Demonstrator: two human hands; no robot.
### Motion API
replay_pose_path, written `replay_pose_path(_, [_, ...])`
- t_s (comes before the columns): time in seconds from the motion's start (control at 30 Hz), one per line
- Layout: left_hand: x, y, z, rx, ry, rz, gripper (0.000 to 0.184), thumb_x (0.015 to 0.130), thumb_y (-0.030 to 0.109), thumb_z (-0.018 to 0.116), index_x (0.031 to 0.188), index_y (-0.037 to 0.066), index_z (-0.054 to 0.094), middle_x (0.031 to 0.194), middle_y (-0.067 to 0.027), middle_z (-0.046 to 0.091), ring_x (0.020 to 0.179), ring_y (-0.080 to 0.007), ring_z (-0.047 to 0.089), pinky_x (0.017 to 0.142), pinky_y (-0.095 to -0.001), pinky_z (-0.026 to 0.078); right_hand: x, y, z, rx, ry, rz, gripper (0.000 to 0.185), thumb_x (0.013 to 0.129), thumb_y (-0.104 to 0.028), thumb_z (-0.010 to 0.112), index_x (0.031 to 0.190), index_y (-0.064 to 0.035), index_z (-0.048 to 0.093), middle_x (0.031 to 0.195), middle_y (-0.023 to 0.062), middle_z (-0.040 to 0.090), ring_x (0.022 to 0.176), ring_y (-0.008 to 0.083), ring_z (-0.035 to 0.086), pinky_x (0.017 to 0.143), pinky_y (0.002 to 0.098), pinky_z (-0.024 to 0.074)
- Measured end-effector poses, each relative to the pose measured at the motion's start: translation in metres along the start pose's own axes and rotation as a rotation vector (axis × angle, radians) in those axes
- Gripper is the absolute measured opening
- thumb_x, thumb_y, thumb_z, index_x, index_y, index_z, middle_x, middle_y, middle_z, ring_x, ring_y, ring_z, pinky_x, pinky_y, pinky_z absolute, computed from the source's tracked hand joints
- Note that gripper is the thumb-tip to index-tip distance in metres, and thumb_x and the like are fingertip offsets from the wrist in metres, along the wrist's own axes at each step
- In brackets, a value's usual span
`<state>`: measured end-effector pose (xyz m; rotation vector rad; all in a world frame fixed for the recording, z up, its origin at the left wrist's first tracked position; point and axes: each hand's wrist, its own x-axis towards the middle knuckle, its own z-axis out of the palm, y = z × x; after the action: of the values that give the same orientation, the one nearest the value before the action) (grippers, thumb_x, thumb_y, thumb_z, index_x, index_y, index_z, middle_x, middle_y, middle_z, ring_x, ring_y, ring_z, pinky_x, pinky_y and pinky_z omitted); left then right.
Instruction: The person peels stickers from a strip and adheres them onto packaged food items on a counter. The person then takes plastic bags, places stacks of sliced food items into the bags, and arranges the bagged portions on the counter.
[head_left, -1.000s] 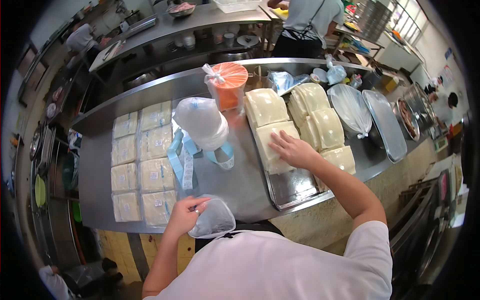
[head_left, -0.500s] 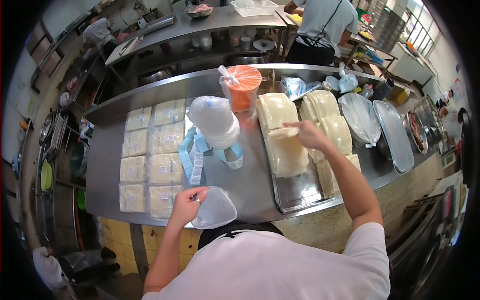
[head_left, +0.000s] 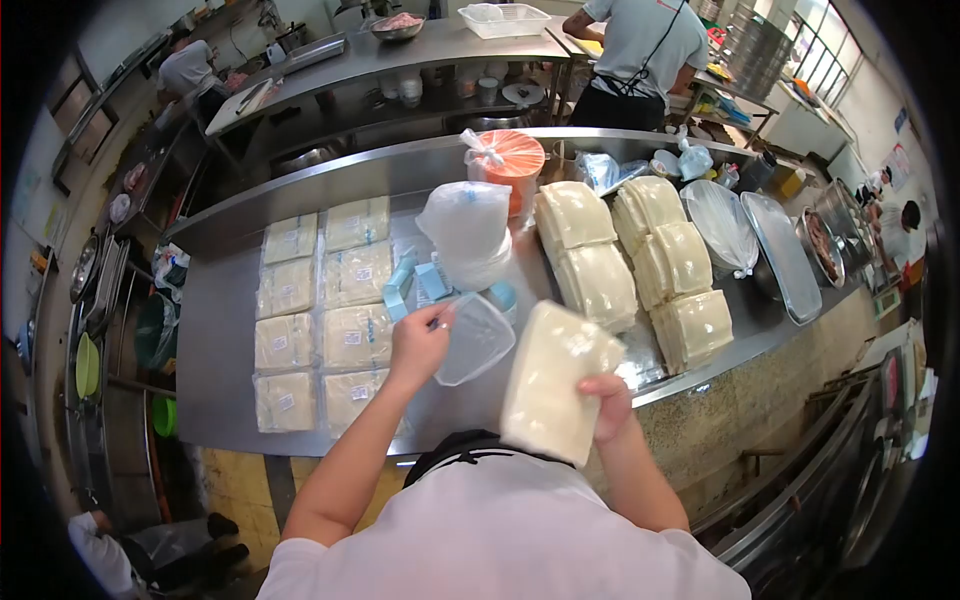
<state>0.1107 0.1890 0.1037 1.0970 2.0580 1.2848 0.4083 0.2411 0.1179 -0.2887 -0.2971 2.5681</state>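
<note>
A clear plastic bag (head_left: 476,342) hangs from my left hand (head_left: 419,345), whose fingers are closed on its edge. My right hand (head_left: 606,405) grips a pale, flat stack of sheets (head_left: 556,380) just right of the bag, over the table's front edge. Further right, more pale stacks (head_left: 594,285) lie on a metal tray (head_left: 645,372). To the left, packed and labelled pale packages (head_left: 357,335) lie in two columns. Behind the bag are light-blue label strips (head_left: 432,283) and a white plastic-wrapped bundle (head_left: 467,232).
An orange container (head_left: 515,165) wrapped in plastic stands at the table's raised back edge (head_left: 400,166). At the right are a knotted plastic bag (head_left: 720,228) and a clear lid-like tray (head_left: 781,258). A person (head_left: 640,60) works behind the table; others are further off.
My right hand has lifted a pale stack off the tray and carried it toward my body. My left hand and the bag have moved up and to the right.
</note>
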Motion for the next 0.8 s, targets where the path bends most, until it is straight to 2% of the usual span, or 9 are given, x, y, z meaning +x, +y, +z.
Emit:
replay_pose_path(0.07, [-0.002,0.01,-0.005,0.022,-0.06,-0.005,0.026,0.096,0.021,0.07,0.116,0.005,0.076,0.094,-0.0145,0.077,0.084,-0.0177,0.068,0.077,-0.0323,0.053,0.003,0.039,0.001,0.014,0.007,0.109,0.063,0.085,0.001,0.064,0.146,0.0043,0.044,0.137,0.0241,0.061,0.121,0.0397,0.065,0.104,0.053,0.0538])
replay_pose_path(0.13, [-0.01,0.006,-0.009,-0.025,-0.165,0.113,0.027,0.096,0.023,0.071,0.116,0.006,0.077,0.091,-0.0146,0.075,0.081,-0.019,0.068,0.075,-0.0326,0.052,0.006,0.069,0.006,-0.018,0.039,0.197,0.059,0.086,0.0,0.064,0.143,0.0039,0.047,0.133,0.0228,0.063,0.12,0.0387,0.066,0.104,0.0527,0.0535])
replay_pose_path(0.27, [-0.037,0.019,-0.041,0.167,-0.5,0.169,0.026,0.09,0.016,0.072,0.114,0.009,0.078,0.087,-0.0159,0.069,0.078,-0.0265,0.067,0.072,-0.036,0.052,0.027,0.102,-0.009,0.01,0.227,0.114,0.061,0.086,0.0,0.062,0.144,0.0039,0.044,0.136,0.0232,0.06,0.124,0.0413,0.061,0.107,0.0543,0.051])
replay_pose_path(0.37, [-0.051,-0.016,-0.05,0.227,-0.472,0.297,0.03,0.081,0.005,0.068,0.11,0.005,0.075,0.089,-0.0184,0.065,0.079,-0.0345,0.065,0.073,-0.0416,0.052,0.034,0.111,-0.012,-0.014,0.307,-0.054,0.062,0.085,0.001,0.06,0.144,0.0036,0.043,0.138,0.0243,0.057,0.128,0.0424,0.059,0.109,0.0552,0.0491])
replay_pose_path(0.47, [-0.062,-0.055,-0.041,0.222,-0.374,0.343,0.028,0.076,0.0,0.063,0.103,0.002,0.067,0.093,-0.0205,0.064,0.083,-0.0396,0.065,0.074,-0.0471,0.052,0.039,0.131,-0.021,-0.08,0.526,-0.179,0.057,0.084,0.004,0.058,0.14,0.0035,0.046,0.133,0.0224,0.059,0.125,0.042,0.059,0.109,0.0565,0.0481])
replay_pose_path(0.57, [-0.07,-0.056,-0.038,0.252,-0.428,0.291,0.027,0.077,0.001,0.064,0.104,0.002,0.06,0.106,-0.0225,0.065,0.095,-0.0444,0.067,0.084,-0.0513,0.054,0.047,0.149,-0.039,-0.148,0.68,-0.291,0.054,0.085,0.006,0.057,0.138,0.004,0.047,0.129,0.0209,0.059,0.121,0.04,0.06,0.109,0.0562,0.0476])
replay_pose_path(0.67, [-0.09,-0.05,-0.035,0.241,-0.489,0.265,0.027,0.077,0.003,0.064,0.103,0.003,0.059,0.106,-0.0224,0.066,0.097,-0.0446,0.066,0.084,-0.0521,0.054,0.053,0.156,-0.049,-0.118,0.717,-0.347,0.054,0.084,0.007,0.057,0.138,0.0039,0.047,0.129,0.0201,0.059,0.12,0.039,0.061,0.108,0.0554,0.048])
replay_pose_path(0.77, [-0.101,-0.045,-0.036,0.267,-0.435,0.237,0.024,0.077,0.006,0.067,0.099,0.002,0.059,0.095,-0.0211,0.064,0.09,-0.0432,0.065,0.078,-0.05,0.053,0.054,0.156,-0.034,-0.176,0.682,-0.375,0.056,0.082,0.011,0.059,0.137,0.0028,0.048,0.127,0.018,0.06,0.119,0.0367,0.061,0.105,0.0526,0.05])
replay_pose_path(0.8, [-0.098,-0.04,-0.034,0.266,-0.361,0.296,0.025,0.077,0.007,0.068,0.1,0.002,0.059,0.097,-0.0208,0.064,0.089,-0.043,0.065,0.078,-0.0501,0.053,0.052,0.157,-0.023,-0.239,0.658,-0.391,0.057,0.082,0.011,0.06,0.137,0.0023,0.049,0.127,0.0169,0.061,0.118,0.0353,0.062,0.104,0.0509,0.0509])
